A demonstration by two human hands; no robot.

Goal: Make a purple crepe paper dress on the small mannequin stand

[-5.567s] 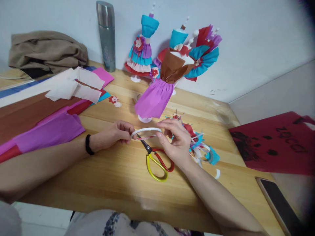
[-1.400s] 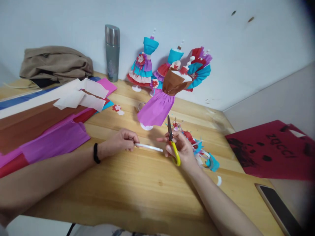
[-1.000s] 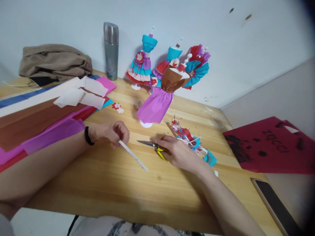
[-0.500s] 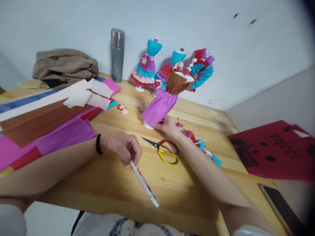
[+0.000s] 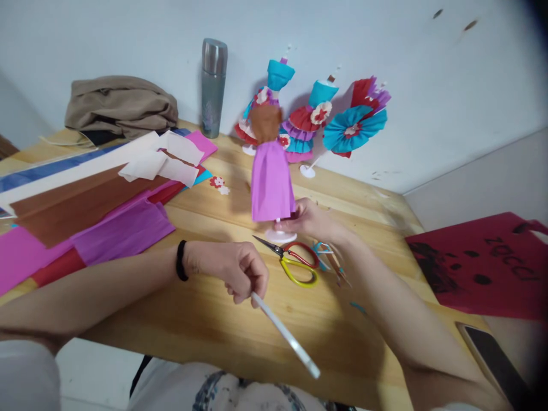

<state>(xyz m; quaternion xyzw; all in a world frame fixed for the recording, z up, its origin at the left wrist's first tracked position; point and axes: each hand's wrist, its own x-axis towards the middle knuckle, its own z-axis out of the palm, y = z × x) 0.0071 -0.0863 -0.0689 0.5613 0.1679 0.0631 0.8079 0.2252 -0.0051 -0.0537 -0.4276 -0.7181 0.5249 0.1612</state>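
My right hand [image 5: 314,220] is closed on the white stand below the skirt of a small dress form [image 5: 274,185], which wears a brown top and a long purple paper skirt. The form is upright; its round white base [image 5: 281,236] shows under the hem. My left hand [image 5: 246,271], with a black band at the wrist, pinches one end of a thin white strip [image 5: 286,335] whose other end points down toward the table's front edge. Between the hands lie scissors [image 5: 297,262] with one red and one yellow handle.
Behind stand more dress forms in layered paper [image 5: 322,117] and a flask [image 5: 213,88]. Coloured crepe sheets [image 5: 124,234] cover the left side, near a brown cloth [image 5: 122,105]. Paper flowers [image 5: 218,184], scraps [image 5: 331,260], a red bag [image 5: 479,265] and a phone [image 5: 492,359] lie around.
The dress form has swung from tilted to upright and shifted slightly left and nearer, with my right hand on its stand. My left hand and the strip have moved right.
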